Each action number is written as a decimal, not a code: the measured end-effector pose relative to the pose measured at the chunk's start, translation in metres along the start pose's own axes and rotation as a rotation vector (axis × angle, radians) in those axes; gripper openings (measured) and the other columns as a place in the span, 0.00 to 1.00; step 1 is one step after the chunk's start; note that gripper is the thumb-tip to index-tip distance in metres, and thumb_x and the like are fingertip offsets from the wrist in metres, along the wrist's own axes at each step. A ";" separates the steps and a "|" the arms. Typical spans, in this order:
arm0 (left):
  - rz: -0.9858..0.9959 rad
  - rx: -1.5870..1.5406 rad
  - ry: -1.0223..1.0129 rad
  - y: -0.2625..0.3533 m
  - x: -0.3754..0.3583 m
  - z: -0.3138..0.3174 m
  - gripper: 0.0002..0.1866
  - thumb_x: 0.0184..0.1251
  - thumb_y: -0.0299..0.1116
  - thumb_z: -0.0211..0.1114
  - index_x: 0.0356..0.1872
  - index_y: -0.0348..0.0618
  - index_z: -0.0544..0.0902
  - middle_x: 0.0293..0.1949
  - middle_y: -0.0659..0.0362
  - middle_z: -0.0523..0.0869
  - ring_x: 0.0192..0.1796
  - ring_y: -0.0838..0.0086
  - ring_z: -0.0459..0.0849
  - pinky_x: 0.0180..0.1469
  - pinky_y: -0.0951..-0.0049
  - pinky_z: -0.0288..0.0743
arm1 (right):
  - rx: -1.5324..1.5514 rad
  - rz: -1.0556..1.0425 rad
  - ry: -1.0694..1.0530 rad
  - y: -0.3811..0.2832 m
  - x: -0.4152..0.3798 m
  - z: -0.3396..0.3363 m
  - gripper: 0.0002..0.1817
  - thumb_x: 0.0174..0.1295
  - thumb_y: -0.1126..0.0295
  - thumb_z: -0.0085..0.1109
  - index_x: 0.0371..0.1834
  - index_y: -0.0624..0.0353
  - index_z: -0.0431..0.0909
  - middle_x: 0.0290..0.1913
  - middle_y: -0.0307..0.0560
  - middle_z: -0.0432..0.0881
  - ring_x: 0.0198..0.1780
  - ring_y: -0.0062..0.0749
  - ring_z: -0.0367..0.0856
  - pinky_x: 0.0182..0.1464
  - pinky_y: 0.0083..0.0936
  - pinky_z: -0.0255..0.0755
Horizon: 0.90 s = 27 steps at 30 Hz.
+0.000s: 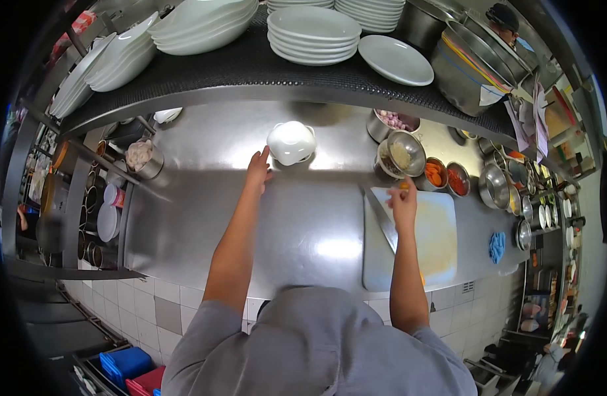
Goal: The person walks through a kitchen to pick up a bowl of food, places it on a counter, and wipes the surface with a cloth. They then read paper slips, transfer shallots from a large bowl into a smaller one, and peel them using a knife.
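Note:
My left hand (pixel 257 173) reaches to a white bowl (pixel 292 144) on the steel counter, its fingers apart and the fingertips right at the bowl's lower left edge. Over the top of the cutting board (pixel 419 254) is my right hand (pixel 402 208), fingers parted, with a small orange bit (pixel 404 186) showing between the fingertips. A knife (pixel 383 221) lies on the board's left side, partly behind my right forearm. Just beyond that hand, a metal bowl (pixel 408 153) with pale chopped food overlaps another container. Sliced carrots (pixel 435 175) and chopped red pieces (pixel 457 181) fill bowls beside it.
Overhead, a shelf (pixel 204 92) carries stacks of white plates (pixel 313 33) and a large metal pot (pixel 468 69). A container of pale food (pixel 143 158) stands at the counter's left. To the right are a blue cloth (pixel 497 247) and several metal bowls (pixel 495 187).

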<state>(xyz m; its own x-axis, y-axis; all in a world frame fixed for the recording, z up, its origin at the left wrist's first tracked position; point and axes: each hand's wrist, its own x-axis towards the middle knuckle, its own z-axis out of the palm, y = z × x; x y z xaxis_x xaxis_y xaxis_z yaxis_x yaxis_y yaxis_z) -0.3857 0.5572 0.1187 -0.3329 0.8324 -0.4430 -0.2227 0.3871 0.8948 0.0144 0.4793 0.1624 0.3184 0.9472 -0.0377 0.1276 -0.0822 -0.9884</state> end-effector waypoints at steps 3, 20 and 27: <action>-0.043 -0.026 -0.018 0.002 0.040 0.027 0.38 0.63 0.57 0.62 0.67 0.42 0.65 0.60 0.52 0.73 0.60 0.63 0.73 0.51 0.62 0.74 | -0.048 -0.053 -0.178 0.033 -0.035 -0.017 0.30 0.64 0.77 0.55 0.70 0.58 0.58 0.33 0.43 0.80 0.29 0.21 0.78 0.33 0.18 0.74; -0.026 -0.139 -0.296 -0.034 0.043 0.133 0.33 0.63 0.52 0.65 0.61 0.40 0.68 0.53 0.54 0.78 0.53 0.61 0.78 0.54 0.57 0.74 | -0.317 0.123 -0.467 0.054 -0.150 -0.019 0.22 0.63 0.70 0.60 0.61 0.58 0.72 0.37 0.44 0.84 0.35 0.27 0.82 0.42 0.23 0.75; -0.036 0.292 -0.535 -0.025 0.052 0.107 0.24 0.68 0.49 0.62 0.54 0.40 0.78 0.45 0.55 0.83 0.45 0.67 0.83 0.48 0.63 0.78 | -0.479 -0.170 -0.595 0.049 -0.142 0.007 0.19 0.60 0.66 0.62 0.54 0.58 0.78 0.47 0.50 0.82 0.50 0.41 0.79 0.54 0.33 0.72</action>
<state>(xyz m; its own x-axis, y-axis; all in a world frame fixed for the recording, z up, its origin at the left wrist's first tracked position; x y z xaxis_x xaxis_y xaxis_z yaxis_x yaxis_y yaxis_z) -0.2989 0.6333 0.0790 0.1932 0.8711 -0.4515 0.0606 0.4487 0.8916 -0.0314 0.3434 0.1180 -0.2813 0.9546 -0.0977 0.5642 0.0821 -0.8215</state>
